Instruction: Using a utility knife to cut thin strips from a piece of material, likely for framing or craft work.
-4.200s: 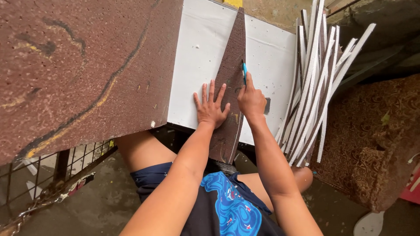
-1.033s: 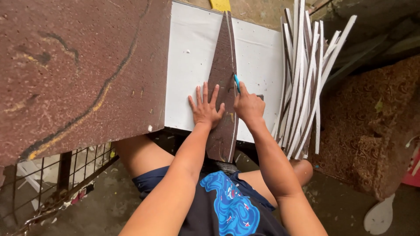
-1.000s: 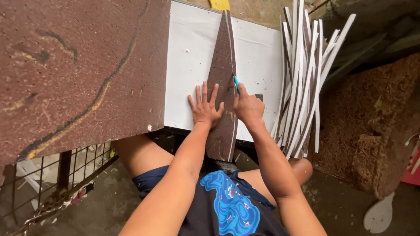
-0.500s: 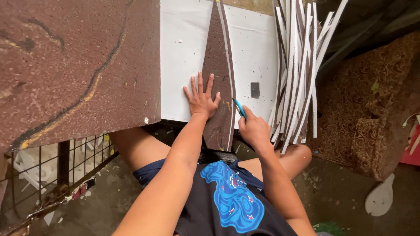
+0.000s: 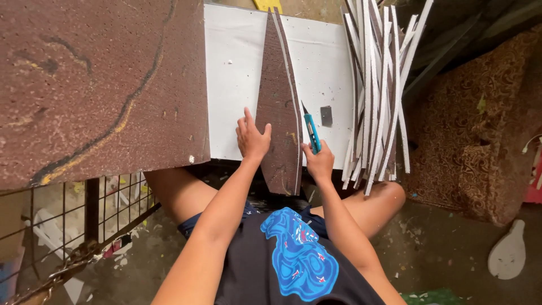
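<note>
A long tapered brown board piece [image 5: 278, 101] lies lengthwise on a white sheet [image 5: 237, 85]. My left hand [image 5: 252, 136] presses flat on the brown piece's left side near its lower end, fingers spread. A teal utility knife [image 5: 310, 131] is gripped in my right hand [image 5: 319, 162], blade pointing away from me along the brown piece's right edge. A thin white-edged strip [image 5: 290, 96] runs along that edge, partly split from the piece.
A pile of several long cut white strips [image 5: 375, 90] lies to the right on the sheet. A large brown speckled board [image 5: 96, 85] covers the left. A small grey blade piece [image 5: 326, 116] rests near the knife. A wire grid [image 5: 68, 226] stands lower left, a brown patterned cushion [image 5: 480, 124] at right.
My right hand has drawn the knife down along the brown piece's right edge toward me, from mid-sheet to near the sheet's front edge. My left hand stays pressed on the piece.
</note>
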